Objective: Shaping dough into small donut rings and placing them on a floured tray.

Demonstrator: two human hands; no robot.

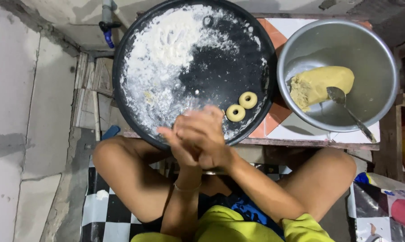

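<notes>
Left hand and right hand pressed palm to palm over tray front rim; grip narrow, likely closed on small dough piece, hidden. Dough looks soft, light, easily squashed; hold gently. Two dough rings beside hands; dough lump and spoon in metal bowl.

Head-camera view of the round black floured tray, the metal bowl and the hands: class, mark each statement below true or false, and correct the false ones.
1. Two ring-shaped pieces of yellow dough lie on the round black floured tray. True.
2. The round metal bowl is empty. False: it holds a lump of yellow dough and a metal spoon.
3. The left hand and right hand are pressed together. True.
4. The flour covers mostly the tray's right side. False: mostly its left.
5. The hands rest inside the bowl. False: they are at the tray's near edge.
</notes>
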